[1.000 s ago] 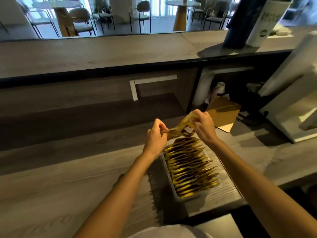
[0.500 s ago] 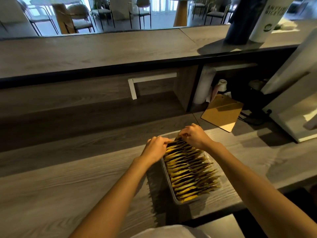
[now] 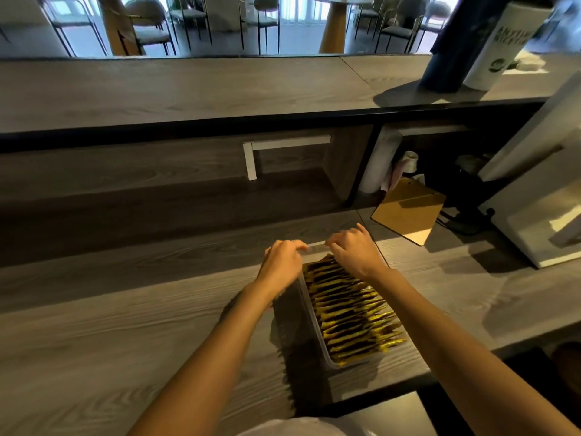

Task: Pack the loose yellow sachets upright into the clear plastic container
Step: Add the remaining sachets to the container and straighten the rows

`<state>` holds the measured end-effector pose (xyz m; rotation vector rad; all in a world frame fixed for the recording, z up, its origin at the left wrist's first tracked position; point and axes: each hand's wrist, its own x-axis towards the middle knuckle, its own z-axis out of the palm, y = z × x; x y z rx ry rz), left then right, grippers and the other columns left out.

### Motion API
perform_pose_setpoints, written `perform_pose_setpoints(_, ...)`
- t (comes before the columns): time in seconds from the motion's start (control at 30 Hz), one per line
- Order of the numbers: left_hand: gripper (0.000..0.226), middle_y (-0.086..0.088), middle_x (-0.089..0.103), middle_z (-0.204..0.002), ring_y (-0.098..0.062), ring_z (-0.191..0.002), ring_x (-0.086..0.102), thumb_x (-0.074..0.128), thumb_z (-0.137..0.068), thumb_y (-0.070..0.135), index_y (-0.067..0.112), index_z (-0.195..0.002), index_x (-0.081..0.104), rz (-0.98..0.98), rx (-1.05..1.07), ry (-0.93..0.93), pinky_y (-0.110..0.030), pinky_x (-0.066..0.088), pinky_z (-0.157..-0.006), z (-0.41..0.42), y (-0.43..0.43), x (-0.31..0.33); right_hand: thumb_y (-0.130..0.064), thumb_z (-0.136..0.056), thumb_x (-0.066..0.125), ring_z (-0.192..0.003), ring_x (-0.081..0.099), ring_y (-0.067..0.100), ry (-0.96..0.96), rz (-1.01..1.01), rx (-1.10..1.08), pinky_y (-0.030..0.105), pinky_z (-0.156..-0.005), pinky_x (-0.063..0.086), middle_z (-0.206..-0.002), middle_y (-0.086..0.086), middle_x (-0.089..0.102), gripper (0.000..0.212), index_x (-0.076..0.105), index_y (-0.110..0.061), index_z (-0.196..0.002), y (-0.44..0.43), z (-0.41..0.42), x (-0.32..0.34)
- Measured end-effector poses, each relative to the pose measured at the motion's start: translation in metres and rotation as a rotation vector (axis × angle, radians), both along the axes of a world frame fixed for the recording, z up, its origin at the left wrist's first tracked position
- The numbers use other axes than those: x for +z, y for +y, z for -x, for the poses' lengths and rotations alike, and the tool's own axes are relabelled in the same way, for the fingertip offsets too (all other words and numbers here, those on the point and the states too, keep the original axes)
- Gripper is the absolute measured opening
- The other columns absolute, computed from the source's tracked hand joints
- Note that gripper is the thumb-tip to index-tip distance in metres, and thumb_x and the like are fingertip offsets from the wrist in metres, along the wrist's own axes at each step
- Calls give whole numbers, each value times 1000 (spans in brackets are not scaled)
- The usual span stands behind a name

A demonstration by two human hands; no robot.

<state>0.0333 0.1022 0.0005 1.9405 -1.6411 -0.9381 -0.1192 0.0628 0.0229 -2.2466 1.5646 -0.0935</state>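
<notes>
The grey wood-grain desk [image 3: 125,325] carries the clear plastic container [image 3: 309,305] near its front edge. The container's long axis runs away from the person, with the far end angled slightly left. Yellow sachets [image 3: 352,313] fill it, standing on edge in one row along that axis, each set crosswise. The left grip [image 3: 284,262] curls at the far rim corner and the right grip [image 3: 355,251] curls over the farthest sachets. I cannot tell what either holds.

You see a brown clipboard [image 3: 408,212] on the lower counter [image 3: 125,325] | white roll [image 3: 379,165] upright in the nook behind it | white appliance [image 3: 540,215] at your right | chairs [image 3: 151,29] beyond the upper ledge [image 3: 188,89]
</notes>
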Motion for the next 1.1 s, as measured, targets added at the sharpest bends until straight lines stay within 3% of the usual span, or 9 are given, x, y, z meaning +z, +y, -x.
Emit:
perform_pose_setpoints(0.2, 39, -9, 58, -129, -23, -123, 49, 38, -92, 2, 13, -122, 60, 140, 237, -71, -36, 39, -106, -76, 18, 24, -18, -93, 46, -123, 50, 21, -111, 111, 89, 34, -114, 25, -120, 7, 62, 27, 64, -10, -111, 19, -88, 15)
perform_pose_setpoints(0.27, 40, -9, 59, -129, -24, -124, 49, 37, -91, 0, 12, -121, 60, 141, 313, -96, -37, 38, -108, -110, 32, 28, -16, -90, 49, -112, 56, 25, -146, 67, 125, 36, -101, 42, -116, 7, 60, 26, 64, -11, -111, 28, -127, 12)
perform_pose_setpoints(0.33, 40, -11, 61, -127, -26, -122, 51, 39, -89, -1, 10, -120, 61, 123, 391, -109, -38, 39, -106, -148, 49, 26, -13, -88, 50, -104, 59, 30, -141, 46, 175, 41, -91, 49, -114, 10, 59, 26, 65, -8, -109, 38, -170, 6)
perform_pose_setpoints(0.57, 35, -16, 62, -124, -32, -118, 54, 42, -89, 3, 11, -116, 64, -43, 651, -187, -37, 43, -99, -304, 142, 7, -13, -88, 47, -112, 57, 35, -33, -120, 450, 43, -95, 47, -121, 15, 58, 28, 64, -8, -109, 102, -341, -20)
perform_pose_setpoints(0.7, 32, -19, 60, -123, -35, -116, 54, 43, -91, 9, 10, -116, 63, -144, 784, -237, -38, 43, -94, -391, 198, -7, -14, -91, 46, -123, 50, 35, 40, -223, 578, 41, -101, 43, -133, 17, 53, 35, 58, -8, -123, 141, -433, -31)
perform_pose_setpoints(0.87, 37, -23, 43, -140, -35, -131, 39, 48, -89, 4, -1, -125, 54, -169, 891, -257, -37, 34, -105, -484, 251, -29, -20, -91, 48, -123, 50, 36, 134, -238, 743, 41, -101, 43, -136, 18, 50, 42, 49, -11, -132, 180, -529, -47)
perform_pose_setpoints(0.93, 51, -16, 32, -150, -34, -138, 30, 45, -88, 0, 5, -138, 41, -212, 896, -233, -38, 30, -108, -514, 264, -38, -22, -91, 48, -126, 48, 35, 158, -228, 807, 40, -103, 41, -140, 16, 45, 47, 44, -11, -137, 189, -557, -53)
perform_pose_setpoints(1.0, 64, -14, 32, -150, -33, -138, 29, 43, -89, 1, 18, -147, 25, -284, 861, -207, -38, 30, -107, -536, 273, -47, -22, -92, 49, -132, 40, 35, 195, -212, 887, 40, -107, 37, -146, 16, 37, 54, 34, -13, -143, 196, -581, -60)
perform_pose_setpoints(1.1, 61, -19, 33, -146, -37, -133, 35, 51, -90, 8, 14, -146, 26, -306, 855, -130, -42, 34, -104, -552, 280, -62, -20, -92, 50, -142, 23, 34, 294, -211, 986, 46, -114, 28, -158, 10, 12, 65, 18, -18, -148, 206, -606, -70)
